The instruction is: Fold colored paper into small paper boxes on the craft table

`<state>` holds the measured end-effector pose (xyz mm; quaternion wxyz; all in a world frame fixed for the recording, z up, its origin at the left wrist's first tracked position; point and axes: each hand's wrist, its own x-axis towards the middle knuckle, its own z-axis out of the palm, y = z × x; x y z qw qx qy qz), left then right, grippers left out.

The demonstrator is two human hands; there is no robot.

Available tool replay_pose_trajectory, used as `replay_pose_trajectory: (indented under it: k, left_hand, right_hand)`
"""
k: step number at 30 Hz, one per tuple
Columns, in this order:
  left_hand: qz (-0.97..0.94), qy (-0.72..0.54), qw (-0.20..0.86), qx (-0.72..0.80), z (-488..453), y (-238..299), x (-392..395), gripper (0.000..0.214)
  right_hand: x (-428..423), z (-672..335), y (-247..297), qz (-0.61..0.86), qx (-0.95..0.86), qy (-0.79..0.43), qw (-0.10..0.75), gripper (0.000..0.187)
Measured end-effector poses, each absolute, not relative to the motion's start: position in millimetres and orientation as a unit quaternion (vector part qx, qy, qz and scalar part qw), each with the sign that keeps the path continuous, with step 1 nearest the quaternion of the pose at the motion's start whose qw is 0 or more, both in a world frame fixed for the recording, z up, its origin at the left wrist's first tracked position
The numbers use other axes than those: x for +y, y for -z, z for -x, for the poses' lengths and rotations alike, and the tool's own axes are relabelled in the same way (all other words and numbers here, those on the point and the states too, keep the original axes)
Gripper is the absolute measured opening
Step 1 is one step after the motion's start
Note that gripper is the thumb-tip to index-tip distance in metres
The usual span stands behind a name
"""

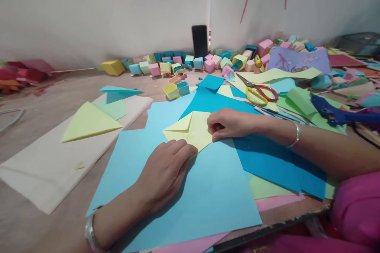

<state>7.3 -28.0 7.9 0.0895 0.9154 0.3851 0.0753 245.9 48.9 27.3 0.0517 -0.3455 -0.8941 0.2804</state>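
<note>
A pale yellow sheet of folded paper (pixel 201 128) lies on a large light-blue sheet (pixel 204 189), with a triangular flap on its left part. My left hand (pixel 166 170) rests at its near edge, fingers curled together and thumb on the paper. At the right edge, my right hand (pixel 227 123) has its fingers curled in and pinches the paper. The fingertips of both hands are partly hidden. Left of my hands, a yellow folded triangle (pixel 90 121) lies on a white sheet (pixel 44 166).
Scissors (pixel 258 91) lie beyond my right hand, and a blue glue gun (pixel 335 112) is at the right. Many small paper boxes (pixel 154 69) line the wall, where a phone (pixel 200 41) stands upright. Darker blue paper (pixel 267 158) lies under my right forearm.
</note>
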Motion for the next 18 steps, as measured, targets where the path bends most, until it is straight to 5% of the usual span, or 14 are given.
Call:
replay_pose_trajectory:
  k: [7, 18]
  left_hand:
    - [-0.933, -0.025, 0.000, 0.359, -15.9, -9.6, -24.2, 0.047]
    - [-0.948, -0.108, -0.085, 0.288, 2.5, -24.8, -36.4, 0.022]
  right_hand:
    - [50.8, -246.4, -22.9, 0.346, -0.896, -0.273, 0.057, 0.011]
    - [52.3, -249.5, -22.8, 0.338, -0.896, -0.280, 0.062, 0.012]
